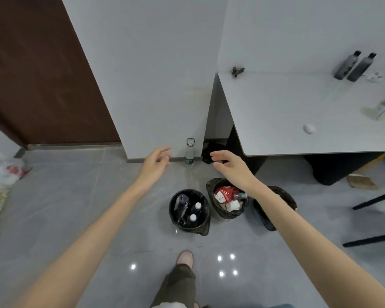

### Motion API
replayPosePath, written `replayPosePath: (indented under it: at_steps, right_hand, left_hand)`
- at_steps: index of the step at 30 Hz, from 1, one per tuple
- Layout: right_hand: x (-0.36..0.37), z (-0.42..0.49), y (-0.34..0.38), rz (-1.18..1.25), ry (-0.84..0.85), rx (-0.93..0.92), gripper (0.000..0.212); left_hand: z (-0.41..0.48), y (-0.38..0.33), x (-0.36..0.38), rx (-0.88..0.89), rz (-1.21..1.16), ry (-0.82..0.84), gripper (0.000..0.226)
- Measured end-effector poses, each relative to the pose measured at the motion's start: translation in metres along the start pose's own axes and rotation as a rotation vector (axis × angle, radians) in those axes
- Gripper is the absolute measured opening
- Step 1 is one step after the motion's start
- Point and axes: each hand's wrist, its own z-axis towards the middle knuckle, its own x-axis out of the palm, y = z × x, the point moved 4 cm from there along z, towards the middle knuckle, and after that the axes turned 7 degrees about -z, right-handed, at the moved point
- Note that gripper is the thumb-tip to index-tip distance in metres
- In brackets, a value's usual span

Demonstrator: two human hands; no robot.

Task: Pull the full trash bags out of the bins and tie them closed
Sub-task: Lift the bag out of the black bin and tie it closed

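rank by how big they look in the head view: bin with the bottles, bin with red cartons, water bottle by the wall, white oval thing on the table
1. bin with the bottles and bin with red cartons, about alike, unranked
2. water bottle
3. white oval thing
Apparent size only; distances differ.

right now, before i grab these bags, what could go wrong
The left bag holds loose bottles; its weight may tear the plastic. The middle bag is heaped with cartons near the rim, so things could spill and leave little slack to tie. The water bottle standing by the wall could get knocked.
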Motion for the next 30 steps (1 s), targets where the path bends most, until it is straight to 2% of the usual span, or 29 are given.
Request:
replayPosePath:
  at_steps: [11, 21, 30]
  right_hand:
    - [0.016, 0.091, -0.079, 0.042, 0.100, 0.235, 0.029]
    - [0.038, 0.139, -0.161, 0.035, 0.275, 0.283, 0.029]
    - [0.076, 0.148, -0.287, 0.013, 0.445, 0.270, 0.027]
  left_hand:
    - [0.098, 0.041, 0.044, -0.219, -0.056, 0.020, 0.036]
    - [0.123, 0.101, 0.074, -0.337, -0.068, -0.148, 0.036]
    - [0.084, 0.218, 0.156, -0.513, -0.183, -0.390, 0.034]
